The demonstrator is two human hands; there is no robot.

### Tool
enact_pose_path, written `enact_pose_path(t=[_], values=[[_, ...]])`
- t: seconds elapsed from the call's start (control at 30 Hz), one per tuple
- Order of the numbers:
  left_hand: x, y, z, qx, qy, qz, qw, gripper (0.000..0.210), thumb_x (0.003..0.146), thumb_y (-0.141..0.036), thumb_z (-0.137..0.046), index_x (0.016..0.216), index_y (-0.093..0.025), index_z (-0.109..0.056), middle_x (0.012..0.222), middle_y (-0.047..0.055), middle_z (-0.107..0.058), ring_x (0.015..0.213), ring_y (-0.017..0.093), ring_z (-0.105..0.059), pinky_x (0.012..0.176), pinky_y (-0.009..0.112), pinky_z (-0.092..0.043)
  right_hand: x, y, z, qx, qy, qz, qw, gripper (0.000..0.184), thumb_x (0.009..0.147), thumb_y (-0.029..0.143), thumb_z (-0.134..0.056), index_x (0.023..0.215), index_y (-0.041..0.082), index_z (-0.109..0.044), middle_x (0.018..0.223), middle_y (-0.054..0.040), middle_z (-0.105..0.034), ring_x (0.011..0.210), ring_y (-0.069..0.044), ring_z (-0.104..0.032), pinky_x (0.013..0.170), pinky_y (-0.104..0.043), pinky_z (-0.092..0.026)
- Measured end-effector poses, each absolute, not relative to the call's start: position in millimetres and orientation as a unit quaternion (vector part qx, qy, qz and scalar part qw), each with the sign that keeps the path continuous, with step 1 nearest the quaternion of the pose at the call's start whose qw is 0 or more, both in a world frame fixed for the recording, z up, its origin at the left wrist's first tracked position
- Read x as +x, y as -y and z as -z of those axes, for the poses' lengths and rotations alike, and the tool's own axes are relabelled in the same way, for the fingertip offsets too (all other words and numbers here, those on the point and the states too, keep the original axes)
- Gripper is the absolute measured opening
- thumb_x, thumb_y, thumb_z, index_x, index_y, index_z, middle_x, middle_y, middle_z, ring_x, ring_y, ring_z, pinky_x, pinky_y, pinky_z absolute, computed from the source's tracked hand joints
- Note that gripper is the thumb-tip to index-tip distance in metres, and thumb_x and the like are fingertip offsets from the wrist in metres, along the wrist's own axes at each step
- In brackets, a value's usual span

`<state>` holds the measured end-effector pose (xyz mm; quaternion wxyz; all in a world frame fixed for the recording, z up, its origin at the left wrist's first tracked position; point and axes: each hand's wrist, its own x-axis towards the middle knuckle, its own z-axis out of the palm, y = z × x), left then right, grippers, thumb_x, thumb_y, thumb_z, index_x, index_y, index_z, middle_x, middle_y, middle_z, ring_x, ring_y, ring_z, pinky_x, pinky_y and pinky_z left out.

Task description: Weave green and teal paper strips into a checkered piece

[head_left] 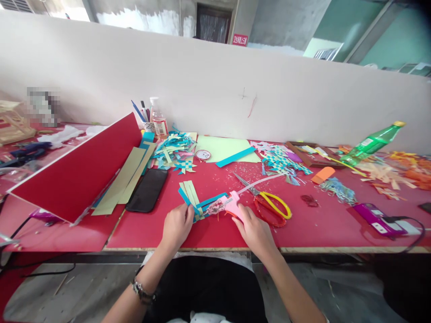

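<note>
My left hand (178,223) is closed on a small weave of blue and cream paper strips (192,194), pinching its near left corner. In my right hand (254,229) is a pink hot glue gun (224,205), with a pale glue stick (261,180) poking out of its back. The nozzle points left, right at the woven strips; whether it touches them I cannot tell. Just beyond my right hand lie scissors with a yellow and a red handle (278,204). A black phone (148,190) rests to the left of the strips.
A red board (81,170) stands upright at the left. Toward the partition lie a heap of woven paper pieces (175,150), a drink bottle (159,121) and a pale green sheet (229,146). A green bottle (373,143) leans at the right, beyond a purple power strip (379,220).
</note>
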<state>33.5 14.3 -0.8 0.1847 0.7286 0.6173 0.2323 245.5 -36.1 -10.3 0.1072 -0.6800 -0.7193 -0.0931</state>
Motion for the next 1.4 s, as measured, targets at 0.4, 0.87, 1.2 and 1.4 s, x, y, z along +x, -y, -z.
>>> enact_pose_path(t=[0.4,0.87,1.2,1.4], values=[[34,-14,0,0.724,-0.618,-0.236,0.195,0.037,0.085,-0.03,-0.03,0.059,-0.017,-0.053,0.058,0.004,-0.059,0.055,0.013,-0.056,0.052,0.021,-0.031,264,39,4,-0.705,0.691,0.124,0.102,0.037,0.085,0.032,-0.035,0.115,0.014,-0.049,0.101,-0.0124,-0.061,0.066,-0.02,-0.062,0.044,-0.026,-0.042],[34,-15,2,0.724,-0.616,-0.242,0.196,0.036,0.084,-0.029,-0.031,0.058,-0.017,-0.052,0.057,0.004,-0.059,0.054,0.013,-0.055,0.051,0.02,-0.031,275,39,-2,-0.729,0.663,0.161,0.055,0.036,0.086,0.03,-0.037,0.117,0.014,-0.047,0.1,-0.0091,-0.062,0.061,-0.017,-0.062,0.042,-0.025,-0.041],[34,-15,0,0.725,-0.615,-0.238,0.198,0.036,0.084,-0.029,-0.031,0.058,-0.017,-0.052,0.056,0.004,-0.059,0.053,0.013,-0.055,0.051,0.02,-0.031,284,41,-12,-0.752,0.64,0.153,0.033,0.034,0.086,0.03,-0.037,0.117,0.017,-0.046,0.103,-0.0084,-0.061,0.062,-0.016,-0.061,0.041,-0.025,-0.037],[34,-14,0,0.726,-0.614,-0.239,0.197,0.036,0.084,-0.029,-0.031,0.058,-0.017,-0.052,0.056,0.004,-0.059,0.053,0.013,-0.055,0.051,0.02,-0.031,289,40,-20,-0.748,0.642,0.167,0.032,0.035,0.086,0.03,-0.038,0.117,0.018,-0.045,0.104,-0.0066,-0.061,0.067,-0.016,-0.061,0.043,-0.025,-0.038]])
